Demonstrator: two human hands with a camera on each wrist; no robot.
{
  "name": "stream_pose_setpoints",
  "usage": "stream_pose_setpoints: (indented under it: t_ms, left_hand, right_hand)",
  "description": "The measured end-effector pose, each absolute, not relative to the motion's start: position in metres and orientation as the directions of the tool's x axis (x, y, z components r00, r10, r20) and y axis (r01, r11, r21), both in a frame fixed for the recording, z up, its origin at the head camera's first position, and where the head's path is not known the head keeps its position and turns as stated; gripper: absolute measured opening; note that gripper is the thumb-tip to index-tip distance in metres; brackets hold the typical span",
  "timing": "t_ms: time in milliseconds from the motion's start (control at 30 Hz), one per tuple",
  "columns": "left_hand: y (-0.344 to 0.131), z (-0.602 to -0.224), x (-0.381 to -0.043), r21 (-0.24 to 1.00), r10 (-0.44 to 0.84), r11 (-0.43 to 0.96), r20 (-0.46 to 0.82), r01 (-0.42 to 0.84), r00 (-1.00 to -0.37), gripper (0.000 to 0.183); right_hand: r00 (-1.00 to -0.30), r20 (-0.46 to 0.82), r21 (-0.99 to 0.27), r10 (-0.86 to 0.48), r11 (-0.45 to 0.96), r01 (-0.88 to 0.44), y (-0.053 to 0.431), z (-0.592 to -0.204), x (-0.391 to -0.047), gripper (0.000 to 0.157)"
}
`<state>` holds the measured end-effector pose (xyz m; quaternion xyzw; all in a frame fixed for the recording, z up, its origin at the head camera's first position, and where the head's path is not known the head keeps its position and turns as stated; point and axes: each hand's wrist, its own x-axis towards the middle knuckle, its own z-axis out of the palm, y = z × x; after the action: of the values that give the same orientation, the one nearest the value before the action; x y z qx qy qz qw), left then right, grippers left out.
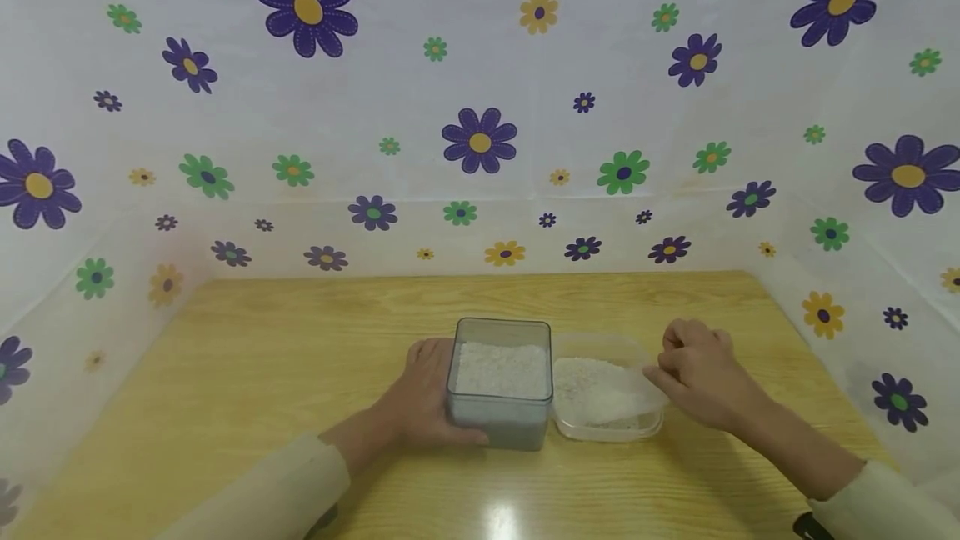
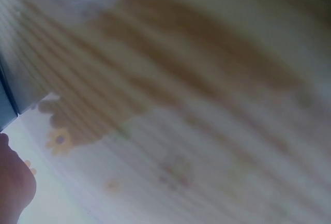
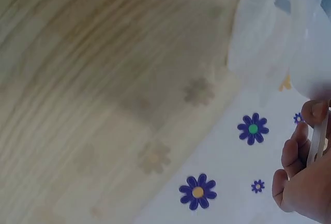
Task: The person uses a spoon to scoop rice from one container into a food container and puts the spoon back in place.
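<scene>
My left hand [image 1: 426,398] grips the left side of a grey see-through square container [image 1: 501,425], thumb along its front and fingers behind. White grainy stuff [image 1: 502,372], like rice, fills much of it. Touching distance to its right stands a low clear plastic tub [image 1: 609,433] holding more white grains [image 1: 579,382]. Above those grains, my right hand [image 1: 705,373] holds a translucent white scoop [image 1: 628,392]. In the right wrist view its handle [image 3: 317,141] lies between thumb and curled fingers. Only the container's corner [image 2: 7,102] and part of a finger show in the left wrist view.
Both vessels stand on a light wood-grain table [image 1: 300,357]. A white cloth [image 1: 360,90] with purple, green and yellow flowers rises behind the table and along both sides. A dark object [image 1: 812,527] peeks out beside the right sleeve.
</scene>
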<state>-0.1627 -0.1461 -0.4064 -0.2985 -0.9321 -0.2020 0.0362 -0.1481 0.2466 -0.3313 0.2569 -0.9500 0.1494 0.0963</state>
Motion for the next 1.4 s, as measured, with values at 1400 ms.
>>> stream_pose_setpoints:
  t_ms: [1400]
  left_hand:
    - [-0.145,-0.404,-0.161,0.356,0.550,0.726,0.214,0.589,-0.807,0.120]
  right_hand:
    - [-0.128,0.668,0.416,-0.733,0.511,-0.753,0.147,-0.225,-0.177,0.024]
